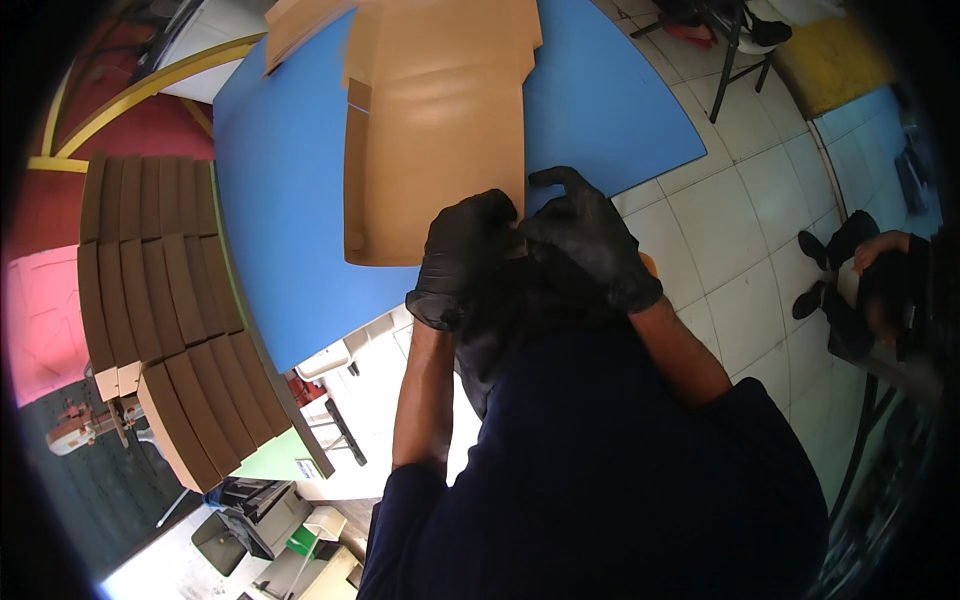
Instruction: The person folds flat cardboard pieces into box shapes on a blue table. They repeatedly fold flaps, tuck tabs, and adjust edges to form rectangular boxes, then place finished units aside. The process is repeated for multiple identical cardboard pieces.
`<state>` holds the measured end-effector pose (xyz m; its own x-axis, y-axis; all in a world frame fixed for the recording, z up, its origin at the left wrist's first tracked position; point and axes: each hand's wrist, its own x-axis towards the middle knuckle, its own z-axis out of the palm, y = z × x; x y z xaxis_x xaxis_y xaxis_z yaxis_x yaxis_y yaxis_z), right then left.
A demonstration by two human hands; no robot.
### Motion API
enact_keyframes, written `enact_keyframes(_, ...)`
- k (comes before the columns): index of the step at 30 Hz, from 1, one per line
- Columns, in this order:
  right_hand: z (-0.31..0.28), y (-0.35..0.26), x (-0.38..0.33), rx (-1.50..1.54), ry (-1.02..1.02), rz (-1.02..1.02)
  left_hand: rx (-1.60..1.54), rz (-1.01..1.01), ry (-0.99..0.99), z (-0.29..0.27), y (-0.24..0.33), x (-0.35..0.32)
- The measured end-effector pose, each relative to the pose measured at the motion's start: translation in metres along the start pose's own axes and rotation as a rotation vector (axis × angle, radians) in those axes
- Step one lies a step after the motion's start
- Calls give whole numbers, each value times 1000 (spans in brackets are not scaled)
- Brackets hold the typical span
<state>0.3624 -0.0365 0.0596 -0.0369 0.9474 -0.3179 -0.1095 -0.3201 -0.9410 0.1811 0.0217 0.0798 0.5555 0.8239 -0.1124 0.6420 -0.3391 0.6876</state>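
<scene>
A brown cardboard box (440, 130), partly folded, lies on a blue table (275, 220). Its left side wall stands up, while the far part spreads flat. Both my hands wear black gloves and meet at the box's near right corner. My left hand (465, 255) is closed over the near edge, its fingers curled on the cardboard. From the right, my right hand (590, 240) pinches at the same corner with its thumb side, its index finger bent above. The gloves hide most of that corner and the small flap between them.
Stacks of folded brown boxes (165, 290) stand on a stand left of the table. Another cardboard piece (300, 30) lies at the far left of the table. A seated person (880, 270) is at the right. A folding chair (735, 50) stands on the tiled floor (740, 260).
</scene>
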Motion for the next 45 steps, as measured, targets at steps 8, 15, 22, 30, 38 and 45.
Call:
enact_keyframes(8,17,13,-11,-86,-266,-235,87,-2,264,-21,-25,-62)
enact_keyframes(15,-59,-4,-7,-978,521,-724,537,-488,242,-104,-51,-175)
enact_keyframes(22,-46,4,-12,-1242,83,-721,273,164,236,-5,-20,-87)
enact_keyframes(30,-55,14,-15,-1175,240,-618,171,335,294,17,-23,-54)
enact_keyframes(38,-38,16,2,-789,339,-566,202,192,187,5,-20,-36)
enact_keyframes(45,-24,8,-2,-542,343,-667,77,250,206,10,0,1)
